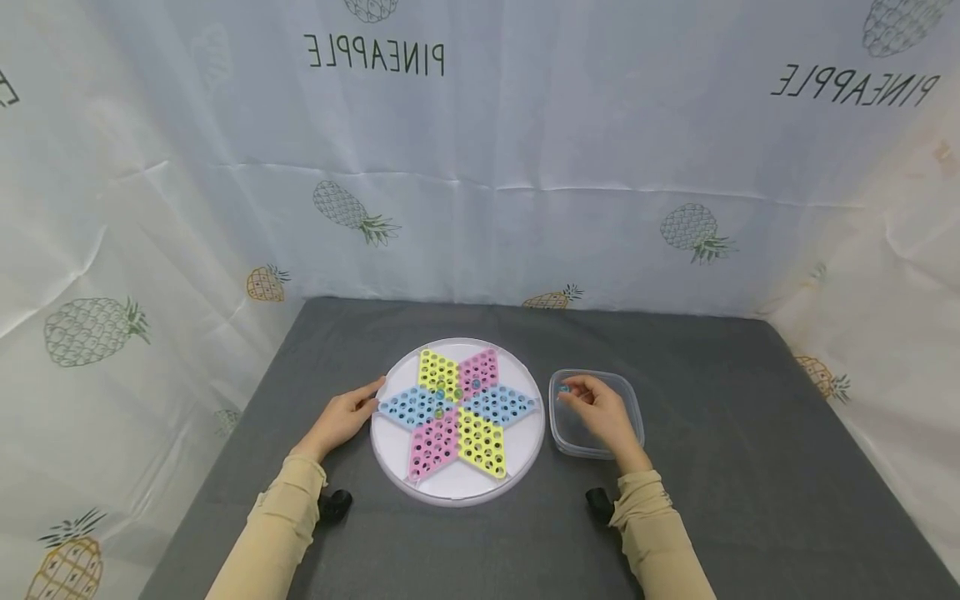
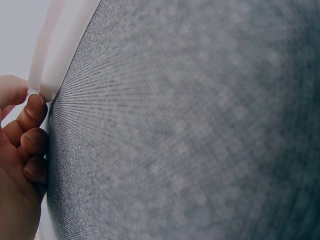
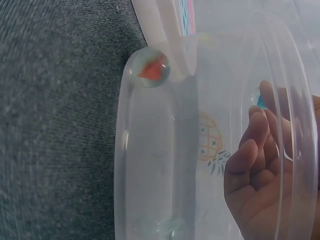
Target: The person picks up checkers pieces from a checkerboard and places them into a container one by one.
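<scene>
A round white Chinese checkers board point(image 1: 390, 462) with a star of yellow, pink and blue hole panels lies on the table, several marbles near its centre. My left hand point(image 1: 341, 421) holds the board's left rim; the left wrist view shows the fingertips point(image 2: 36, 106) at its side edge. Over the clear plastic box point(image 1: 637, 408) to the board's right is my right hand point(image 1: 600, 408). Between its thumb and finger it pinches a blue marble point(image 3: 261, 100). Through the box wall I see a marble with an orange swirl point(image 3: 152, 69) and a paler greenish one point(image 3: 172, 229).
A dark grey cloth point(image 1: 712, 417) covers the table. White curtains point(image 1: 487, 225) printed with pineapples hang behind it and at both sides. Black straps or mounts point(image 1: 335, 505) show near each wrist.
</scene>
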Motion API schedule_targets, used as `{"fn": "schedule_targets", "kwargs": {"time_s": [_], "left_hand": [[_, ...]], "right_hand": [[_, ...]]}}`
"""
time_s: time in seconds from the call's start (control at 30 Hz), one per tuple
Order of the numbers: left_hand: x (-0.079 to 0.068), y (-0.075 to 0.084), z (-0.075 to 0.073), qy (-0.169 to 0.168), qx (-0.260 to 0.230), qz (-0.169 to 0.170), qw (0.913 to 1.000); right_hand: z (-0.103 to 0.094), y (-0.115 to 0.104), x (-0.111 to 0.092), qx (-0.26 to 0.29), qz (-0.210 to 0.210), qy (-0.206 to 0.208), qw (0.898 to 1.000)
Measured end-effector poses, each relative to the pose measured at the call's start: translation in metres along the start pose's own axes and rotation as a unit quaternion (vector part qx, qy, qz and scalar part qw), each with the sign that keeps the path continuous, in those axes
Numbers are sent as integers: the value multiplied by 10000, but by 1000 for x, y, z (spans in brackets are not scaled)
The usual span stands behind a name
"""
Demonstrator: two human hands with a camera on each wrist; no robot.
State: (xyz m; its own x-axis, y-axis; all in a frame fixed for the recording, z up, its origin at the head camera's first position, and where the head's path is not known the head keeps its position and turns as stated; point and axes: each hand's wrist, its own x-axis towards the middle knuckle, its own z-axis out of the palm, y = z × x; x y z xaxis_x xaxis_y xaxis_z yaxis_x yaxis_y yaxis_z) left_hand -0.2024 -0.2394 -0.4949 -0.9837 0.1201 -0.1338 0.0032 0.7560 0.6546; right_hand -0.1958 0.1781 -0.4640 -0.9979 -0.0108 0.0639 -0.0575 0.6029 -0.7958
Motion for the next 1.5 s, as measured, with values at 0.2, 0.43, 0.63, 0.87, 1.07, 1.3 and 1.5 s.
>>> {"fn": "schedule_targets", "kwargs": {"time_s": [0.2, 0.43, 0.63, 0.87, 1.07, 1.3, 1.5], "left_hand": [[0, 0, 0, -63, -94, -7, 9999], [-1, 1, 0, -8, -143, -67, 9999], [0, 0, 0, 7, -117, -33, 9999], [1, -1, 1, 17, -26, -1, 10000], [1, -1, 0, 89, -14, 37, 10000], [-1, 1, -1, 165, -44, 136, 9998], [0, 1, -1, 152, -29, 136, 9998]], "right_hand": [[-1, 1, 0, -15, -48, -70, 10000], [-3, -1, -1, 56, -10, -107, 9999], [-4, 0, -1, 108, 3, -91, 9999], [-7, -1, -3, 190, -33, 6, 9998], [-10, -5, -4, 243, -61, -46, 9997], [-14, -11, -7, 333, -167, -63, 9993], [-19, -26, -11, 415, -260, -160, 9987]]}}
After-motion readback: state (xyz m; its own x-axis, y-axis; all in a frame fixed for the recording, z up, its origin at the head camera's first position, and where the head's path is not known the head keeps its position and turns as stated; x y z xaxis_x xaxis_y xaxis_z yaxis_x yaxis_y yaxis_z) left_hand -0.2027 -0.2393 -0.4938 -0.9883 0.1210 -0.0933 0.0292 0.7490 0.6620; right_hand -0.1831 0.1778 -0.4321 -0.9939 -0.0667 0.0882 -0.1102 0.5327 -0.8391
